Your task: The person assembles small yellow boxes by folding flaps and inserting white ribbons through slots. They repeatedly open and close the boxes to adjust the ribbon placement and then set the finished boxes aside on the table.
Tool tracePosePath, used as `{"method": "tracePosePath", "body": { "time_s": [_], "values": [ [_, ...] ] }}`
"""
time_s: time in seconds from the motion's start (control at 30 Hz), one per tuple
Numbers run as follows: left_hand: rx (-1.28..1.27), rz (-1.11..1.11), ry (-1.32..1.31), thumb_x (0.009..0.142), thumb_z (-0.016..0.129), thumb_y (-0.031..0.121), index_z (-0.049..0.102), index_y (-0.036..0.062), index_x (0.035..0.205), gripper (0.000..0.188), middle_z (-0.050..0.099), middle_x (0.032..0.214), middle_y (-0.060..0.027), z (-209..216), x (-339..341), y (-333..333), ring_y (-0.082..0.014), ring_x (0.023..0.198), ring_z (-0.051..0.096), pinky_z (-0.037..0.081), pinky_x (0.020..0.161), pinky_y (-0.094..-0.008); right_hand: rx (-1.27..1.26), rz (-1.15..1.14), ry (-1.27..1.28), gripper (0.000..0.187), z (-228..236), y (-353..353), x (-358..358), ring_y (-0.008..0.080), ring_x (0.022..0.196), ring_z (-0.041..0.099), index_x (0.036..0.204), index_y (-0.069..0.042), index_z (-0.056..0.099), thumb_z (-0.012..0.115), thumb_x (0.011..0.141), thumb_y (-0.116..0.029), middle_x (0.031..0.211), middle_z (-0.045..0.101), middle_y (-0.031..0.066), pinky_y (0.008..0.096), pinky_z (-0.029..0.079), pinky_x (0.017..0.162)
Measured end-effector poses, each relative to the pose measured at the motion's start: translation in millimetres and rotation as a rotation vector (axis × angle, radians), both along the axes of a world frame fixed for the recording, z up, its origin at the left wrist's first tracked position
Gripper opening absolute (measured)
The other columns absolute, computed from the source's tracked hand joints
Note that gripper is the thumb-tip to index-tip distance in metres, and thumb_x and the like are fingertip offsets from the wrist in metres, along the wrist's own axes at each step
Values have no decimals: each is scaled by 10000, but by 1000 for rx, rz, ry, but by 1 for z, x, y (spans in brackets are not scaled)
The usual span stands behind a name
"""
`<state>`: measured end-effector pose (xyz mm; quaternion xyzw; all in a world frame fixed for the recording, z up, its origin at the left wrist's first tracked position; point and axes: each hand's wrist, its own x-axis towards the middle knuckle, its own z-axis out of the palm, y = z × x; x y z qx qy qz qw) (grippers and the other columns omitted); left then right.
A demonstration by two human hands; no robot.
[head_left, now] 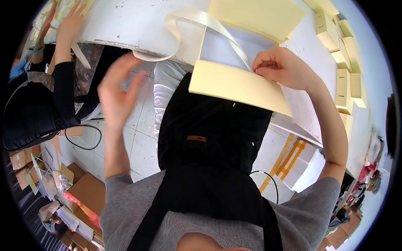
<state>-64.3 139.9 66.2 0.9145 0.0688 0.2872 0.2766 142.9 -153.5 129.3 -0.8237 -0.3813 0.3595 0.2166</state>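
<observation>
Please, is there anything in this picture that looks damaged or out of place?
Yes, two small things. The white table's near edge looks worn at left, rougher than its top. Small white flecks stand out on the black apron. The pale yellow box shows no clear damage.

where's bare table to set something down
The table is bare between the co-worker's hand and the ribbon, and between the open box and the cream boxes crowding its right edge. The right hand and ribbon crowd the box.

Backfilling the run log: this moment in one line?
left hand: open, motion-blurred | right hand: fingers curled at cream ribbon, grip unclear | yellow box: open, ribbon crossing its left edge
</observation>
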Motion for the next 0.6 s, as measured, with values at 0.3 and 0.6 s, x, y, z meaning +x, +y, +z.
{"method": "tracePosePath", "body": {
  "time_s": [0.3, 0.6],
  "values": [
    [518, -689, -149, 716, 749, 80, 679, 55, 948, 244, 679, 975, -108, 32, 130, -82, -279, 878, 652, 531, 767, -361, 26, -38, -206, 39, -4, -5, -15, 207, 672, 615, 846, 8, 589, 614, 832, -19, 745, 655, 103, 296, 481, 646],
    [471, -975, 610, 767, 668, 42, 664, -8, 986, 225, 684, 810, -144, 44, 163, -90, -280, 761, 673, 533, 679, -369, 123, -30, -201, 168, -12, -16, -9, 263, 646, 612, 843, -13, 628, 644, 871, -177, 711, 637, 133, 340, 481, 627]
  ]
}}
